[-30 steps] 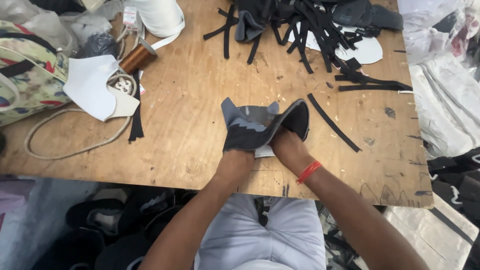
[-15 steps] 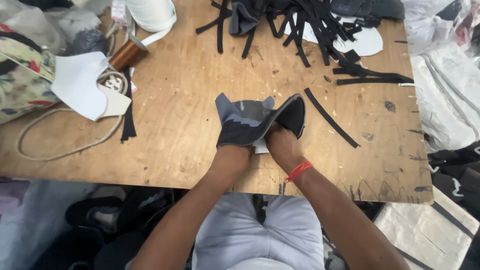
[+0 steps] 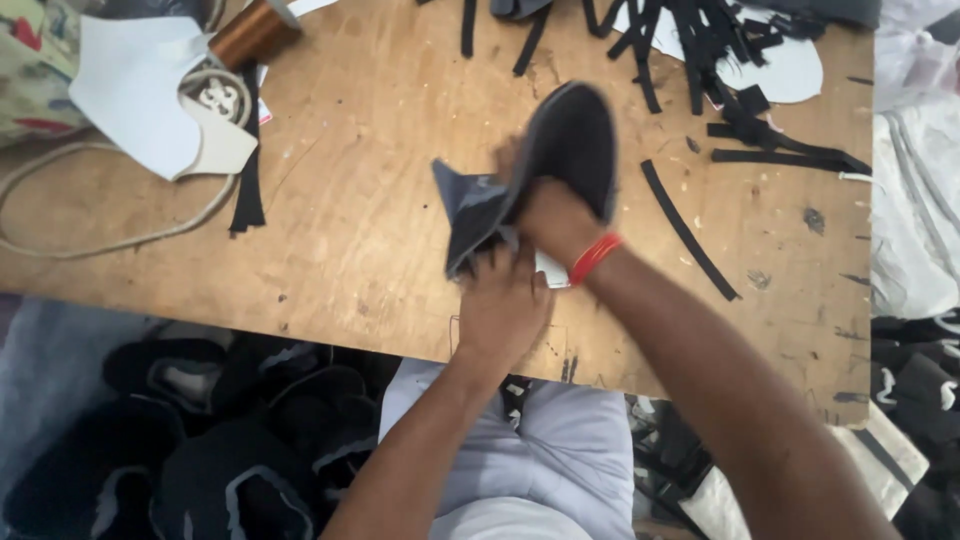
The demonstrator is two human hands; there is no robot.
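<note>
In the head view, both hands met over the middle of the wooden desk (image 3: 350, 240), working one dark fabric shoe upper (image 3: 570, 140). The right hand (image 3: 555, 220), a red band (image 3: 595, 258) at its wrist, had its grip clenched around the black, rounded part of the upper, which stood raised off the desk and tilted toward the far edge. The left hand (image 3: 505, 305) came up from below, its grip pinching the lower grey flap (image 3: 470, 215) of the same upper, fingers tucked against the fabric just beside the right hand. The two hands touched or nearly touched at the fabric.

A long black strip (image 3: 688, 230) lay flat on the desk just to the right of the hands. Farther off, at the far right, sat a heap of black strips (image 3: 720, 60) on white cut pieces. At the far left lay a white cut piece (image 3: 140, 100), with a copper-coloured thread spool (image 3: 255, 32) beyond it and a pale cord (image 3: 120, 240) looping across the wood. Below the desk edge, dark shoe uppers (image 3: 220, 440) were piled on the floor to the left of the person's lap.
</note>
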